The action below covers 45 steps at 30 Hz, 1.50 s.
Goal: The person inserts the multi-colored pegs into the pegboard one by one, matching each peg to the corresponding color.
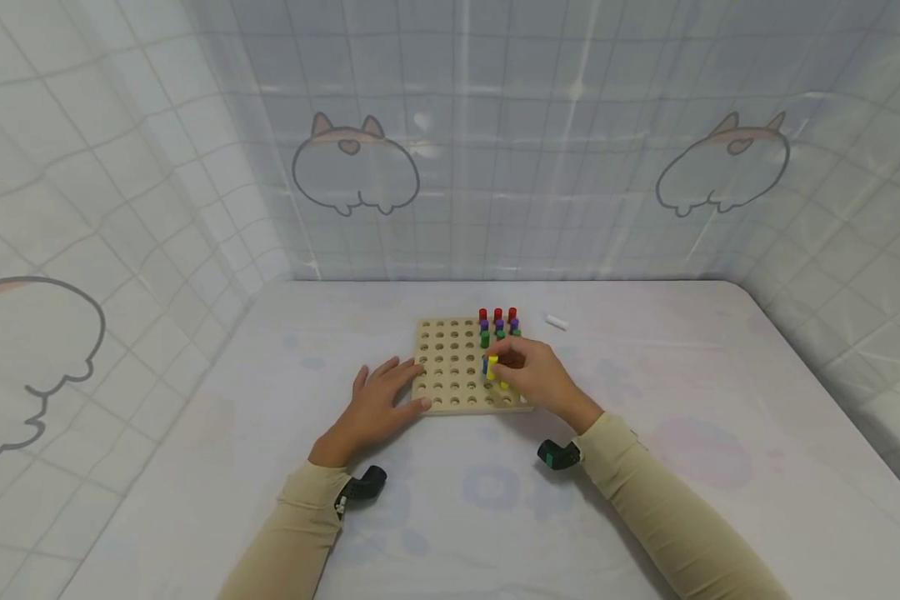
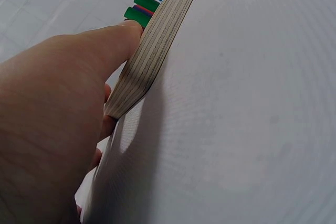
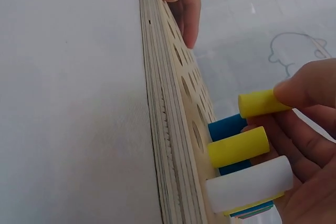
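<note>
While my fingers pinch it, the yellow peg (image 3: 258,103) hangs just over the board.
Right hand (image 1: 538,377): fingertips closed on that peg, poised above the holes under my knuckles.
Left hand (image 1: 377,406): flat, fingers straight, pressing the pegboard (image 1: 450,367) edge.
Progress: far rows beyond my right hand filled; most holes toward my left hand are bare, I judge.
Count: three red pegs (image 1: 497,314); a stray white peg (image 1: 556,322) beyond.

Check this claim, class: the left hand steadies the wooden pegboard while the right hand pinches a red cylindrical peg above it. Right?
Not quite. The peg pinched by the right hand is a yellow cylindrical peg, as the right wrist view shows. The left hand does steady the wooden pegboard.
</note>
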Each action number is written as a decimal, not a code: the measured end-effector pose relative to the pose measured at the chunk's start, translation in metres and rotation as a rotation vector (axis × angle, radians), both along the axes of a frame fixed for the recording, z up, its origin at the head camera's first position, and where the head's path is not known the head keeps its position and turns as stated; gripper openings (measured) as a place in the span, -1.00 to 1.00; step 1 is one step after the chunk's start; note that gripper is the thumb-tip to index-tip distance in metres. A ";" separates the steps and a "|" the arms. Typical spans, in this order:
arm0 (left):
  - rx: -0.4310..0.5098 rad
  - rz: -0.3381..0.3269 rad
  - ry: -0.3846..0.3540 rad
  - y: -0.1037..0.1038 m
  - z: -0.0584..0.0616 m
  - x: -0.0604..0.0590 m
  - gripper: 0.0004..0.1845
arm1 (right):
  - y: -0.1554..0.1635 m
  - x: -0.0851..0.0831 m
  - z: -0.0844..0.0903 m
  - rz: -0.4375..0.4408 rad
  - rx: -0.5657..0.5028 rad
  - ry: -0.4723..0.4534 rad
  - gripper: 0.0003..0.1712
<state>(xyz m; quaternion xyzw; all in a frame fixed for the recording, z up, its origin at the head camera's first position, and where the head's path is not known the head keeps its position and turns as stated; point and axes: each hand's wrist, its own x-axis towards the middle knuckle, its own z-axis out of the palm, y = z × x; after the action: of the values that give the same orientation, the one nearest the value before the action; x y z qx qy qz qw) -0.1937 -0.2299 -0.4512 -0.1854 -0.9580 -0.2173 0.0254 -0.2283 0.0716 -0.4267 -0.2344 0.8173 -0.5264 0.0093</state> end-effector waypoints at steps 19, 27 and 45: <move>-0.002 0.006 -0.013 0.002 0.003 0.001 -0.24 | -0.001 -0.004 -0.007 0.040 0.151 0.146 -0.77; -0.012 0.008 -0.018 0.002 0.005 0.002 -0.25 | -0.001 -0.003 -0.007 0.044 0.216 0.187 -0.75; -0.020 0.006 0.003 0.002 0.001 -0.001 -0.27 | -0.001 -0.003 -0.010 0.042 0.245 0.215 -0.76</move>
<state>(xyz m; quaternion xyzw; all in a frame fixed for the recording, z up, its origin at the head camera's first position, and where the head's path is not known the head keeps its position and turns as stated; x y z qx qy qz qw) -0.1947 -0.2278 -0.4499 -0.1834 -0.9606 -0.2071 0.0257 -0.2316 0.0701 -0.4364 -0.3037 0.8666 -0.3941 -0.0388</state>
